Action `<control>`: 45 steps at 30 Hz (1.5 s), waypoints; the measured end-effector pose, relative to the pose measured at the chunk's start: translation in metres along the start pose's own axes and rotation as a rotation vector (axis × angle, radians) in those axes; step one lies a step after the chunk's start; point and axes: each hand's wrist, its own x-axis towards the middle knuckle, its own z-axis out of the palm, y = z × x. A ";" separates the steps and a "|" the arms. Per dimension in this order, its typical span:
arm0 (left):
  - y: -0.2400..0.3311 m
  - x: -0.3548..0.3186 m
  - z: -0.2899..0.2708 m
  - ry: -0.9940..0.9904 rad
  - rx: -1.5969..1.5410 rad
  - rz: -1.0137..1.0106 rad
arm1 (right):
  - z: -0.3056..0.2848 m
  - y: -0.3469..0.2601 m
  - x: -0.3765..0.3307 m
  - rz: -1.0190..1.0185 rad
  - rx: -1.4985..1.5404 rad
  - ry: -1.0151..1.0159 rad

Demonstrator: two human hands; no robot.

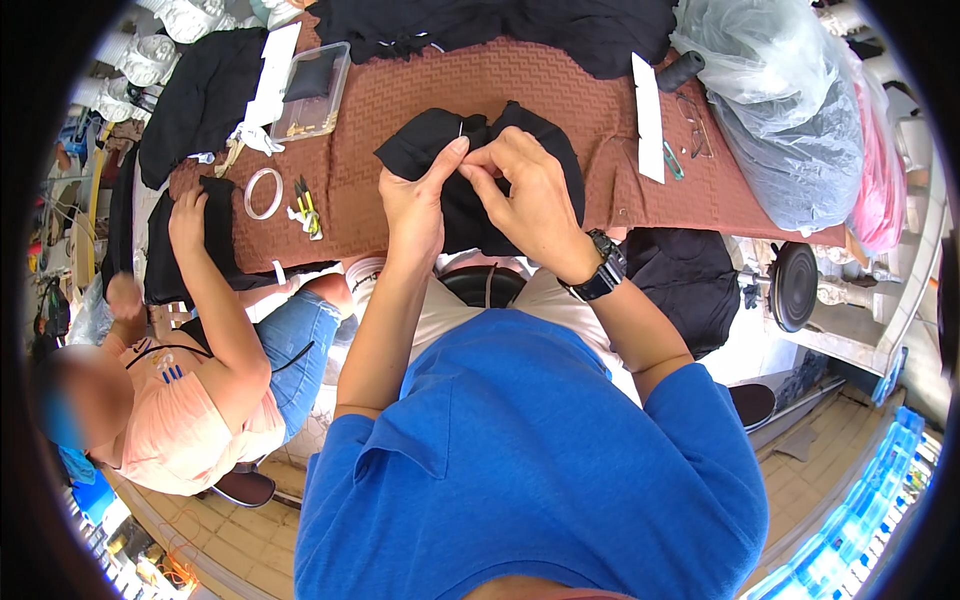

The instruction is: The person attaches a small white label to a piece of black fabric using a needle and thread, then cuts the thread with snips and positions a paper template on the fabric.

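Observation:
A piece of black cloth (545, 125) lies bunched at the near edge of the brown-covered table, partly hanging toward my lap. My left hand (415, 205) grips its left part, with the thumb pressed on top against the fingers. Close beside that thumb, my right hand (525, 190) is closed in a pinch at the cloth. Whatever sits between those right fingertips is too small to make out. A short, thin white bit shows on the cloth just above my left thumb.
Yellow-handled thread snips (308, 208), a clear ring (263, 193) and a plastic box (335, 100) lie left. At right are a white strip (648, 118), black thread spool (682, 70), eyeglasses (695, 125) and a stuffed plastic bag (785, 120). A co-worker (190, 380) sits left, handling black cloth.

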 end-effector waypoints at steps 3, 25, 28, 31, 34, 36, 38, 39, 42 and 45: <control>0.002 0.000 -0.001 0.007 0.020 0.009 | -0.006 0.002 0.006 -0.041 -0.008 0.039; 0.003 -0.005 0.007 -0.016 0.138 0.120 | -0.006 0.056 0.044 0.208 0.511 -0.387; -0.002 -0.004 0.001 -0.001 0.187 0.121 | -0.001 0.068 0.062 0.211 0.495 -0.218; -0.017 -0.004 -0.012 0.030 0.270 0.108 | -0.016 0.070 0.093 0.239 0.691 -0.106; -0.026 -0.006 -0.018 0.045 0.373 0.145 | -0.026 0.068 0.114 0.254 0.782 -0.137; -0.026 -0.008 -0.017 0.053 0.419 0.168 | -0.026 0.073 0.127 0.235 0.808 -0.057; -0.023 -0.008 -0.017 0.071 0.440 0.173 | -0.029 0.077 0.132 0.204 0.774 -0.046; -0.022 -0.008 -0.018 0.057 0.446 0.167 | -0.023 0.078 0.128 0.218 0.775 -0.051; -0.027 -0.006 -0.024 0.013 0.465 0.150 | -0.015 0.090 0.124 0.204 0.774 -0.039; -0.034 -0.003 -0.031 -0.010 0.477 0.155 | -0.016 0.095 0.120 0.180 0.683 -0.033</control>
